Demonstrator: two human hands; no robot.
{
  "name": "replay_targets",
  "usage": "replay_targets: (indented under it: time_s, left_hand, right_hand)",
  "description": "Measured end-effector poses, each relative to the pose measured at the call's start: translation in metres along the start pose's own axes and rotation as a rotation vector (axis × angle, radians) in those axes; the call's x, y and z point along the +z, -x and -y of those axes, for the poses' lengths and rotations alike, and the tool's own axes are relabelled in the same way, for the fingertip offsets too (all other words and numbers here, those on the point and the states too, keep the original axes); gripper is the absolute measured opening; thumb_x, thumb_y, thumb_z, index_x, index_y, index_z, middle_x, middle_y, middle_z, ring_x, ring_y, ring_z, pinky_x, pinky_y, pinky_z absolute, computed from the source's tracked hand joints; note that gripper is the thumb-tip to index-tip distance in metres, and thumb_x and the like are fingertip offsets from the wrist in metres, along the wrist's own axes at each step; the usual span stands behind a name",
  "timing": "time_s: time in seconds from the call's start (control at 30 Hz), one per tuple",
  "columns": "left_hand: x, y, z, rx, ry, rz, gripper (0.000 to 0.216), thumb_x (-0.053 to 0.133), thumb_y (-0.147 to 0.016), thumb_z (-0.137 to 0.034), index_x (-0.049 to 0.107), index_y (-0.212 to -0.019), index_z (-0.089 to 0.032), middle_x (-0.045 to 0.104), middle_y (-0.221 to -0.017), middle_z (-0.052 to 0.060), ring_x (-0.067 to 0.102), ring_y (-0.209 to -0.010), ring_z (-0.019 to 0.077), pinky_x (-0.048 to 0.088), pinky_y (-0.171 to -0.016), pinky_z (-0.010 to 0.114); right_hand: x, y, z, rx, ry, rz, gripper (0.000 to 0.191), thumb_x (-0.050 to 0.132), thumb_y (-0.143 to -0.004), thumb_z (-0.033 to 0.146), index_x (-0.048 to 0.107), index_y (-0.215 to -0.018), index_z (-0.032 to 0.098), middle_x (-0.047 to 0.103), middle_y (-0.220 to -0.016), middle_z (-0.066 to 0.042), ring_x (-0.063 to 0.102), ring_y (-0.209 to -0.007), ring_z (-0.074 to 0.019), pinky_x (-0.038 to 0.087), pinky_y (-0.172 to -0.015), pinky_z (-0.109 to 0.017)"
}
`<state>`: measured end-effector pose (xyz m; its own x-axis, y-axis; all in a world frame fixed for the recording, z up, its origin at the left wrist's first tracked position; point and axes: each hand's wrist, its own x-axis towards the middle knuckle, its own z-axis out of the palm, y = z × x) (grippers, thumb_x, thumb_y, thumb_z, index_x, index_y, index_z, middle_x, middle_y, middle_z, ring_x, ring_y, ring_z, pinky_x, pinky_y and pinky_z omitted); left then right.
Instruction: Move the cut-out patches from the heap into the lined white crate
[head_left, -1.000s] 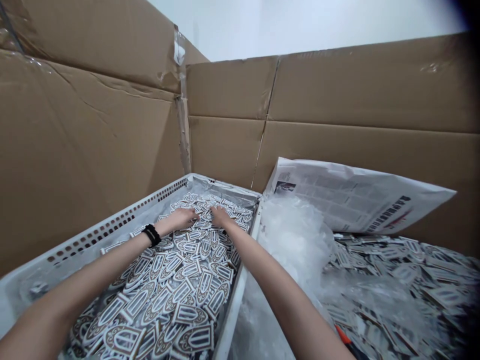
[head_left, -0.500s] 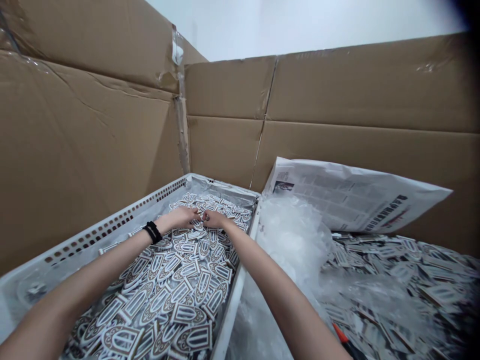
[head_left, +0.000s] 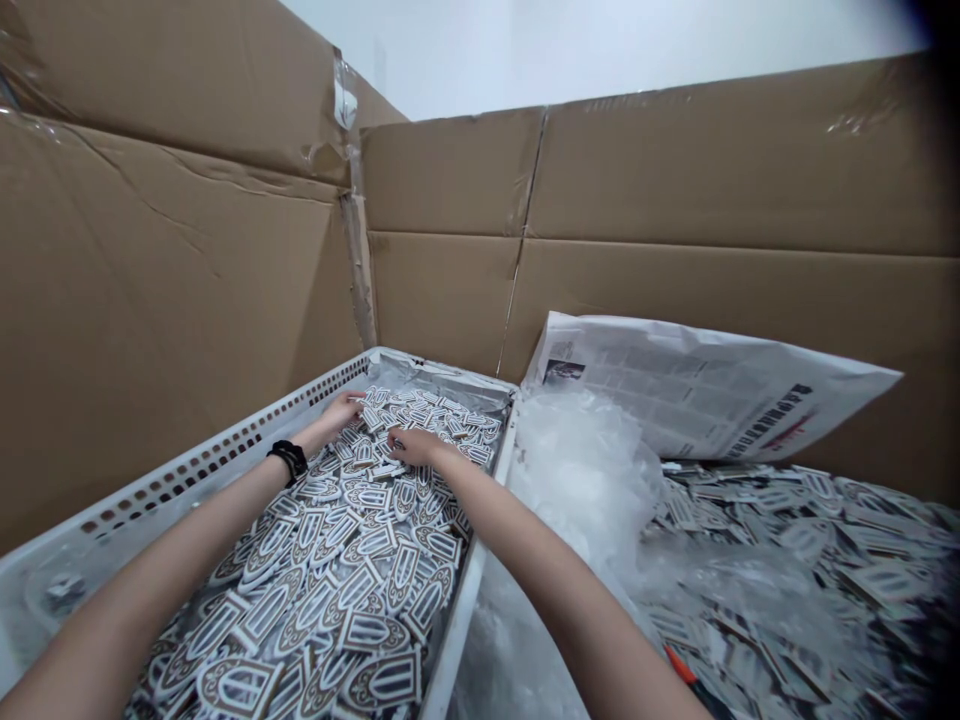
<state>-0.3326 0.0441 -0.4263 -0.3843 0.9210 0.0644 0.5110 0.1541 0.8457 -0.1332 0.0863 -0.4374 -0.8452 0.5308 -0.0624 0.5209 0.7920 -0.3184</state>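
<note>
A white perforated plastic crate (head_left: 172, 487) holds a deep layer of flat arch-shaped pieces (head_left: 367, 575), white with brown scroll patterns and window-like slots. At the far left side of this layer, my left hand (head_left: 343, 410) reaches in with its fingers stretched out, touching the pieces. A black band circles the left wrist. My right hand (head_left: 414, 447) is just to the right and nearer, low over the pieces, its fingers curled together. Whatever lies between those fingertips is too small to make out.
Tall cardboard walls (head_left: 442, 180) stand behind and to the left. Right of the crate lie crumpled clear plastic (head_left: 581, 460), a printed newspaper sheet (head_left: 675, 390) and a larger heap of similar pieces (head_left: 847, 560). A red-and-black handled object (head_left: 686, 672) sits at the lower right.
My hands were together over the far pieces and have separated. The left has moved left and slightly away, and the right has dropped a little nearer.
</note>
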Motion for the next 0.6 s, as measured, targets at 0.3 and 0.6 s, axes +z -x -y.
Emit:
replay_targets:
  time_s: [0.3,0.6]
  left_hand:
    - [0.009,-0.005,0.024,0.26,-0.393,0.147,0.041,0.048,-0.082,-0.035,0.057,-0.117,-0.016,0.058,-0.131,0.016,0.045,-0.13,0.0316,0.031,-0.111,0.048]
    - [0.085,0.103,-0.138,0.843,-0.291,0.308,0.052,0.033,-0.092,-0.045,0.055,-0.131,-0.018,0.052,-0.141,0.008,0.041,-0.134,0.0258,0.026,-0.116,0.041]
  right_hand:
    - [-0.005,0.006,0.007,-0.052,0.148,-0.051,0.023,0.054,-0.092,0.026,0.064,-0.112,0.02,0.07,-0.111,-0.011,0.065,-0.1,-0.0259,0.048,-0.079,-0.032]
    - [-0.024,0.006,0.065,-0.204,0.732,-0.631,0.04,0.037,-0.092,0.003,0.059,-0.06,0.014,0.061,-0.057,0.008,0.066,-0.062,-0.0031,0.048,-0.047,-0.011]
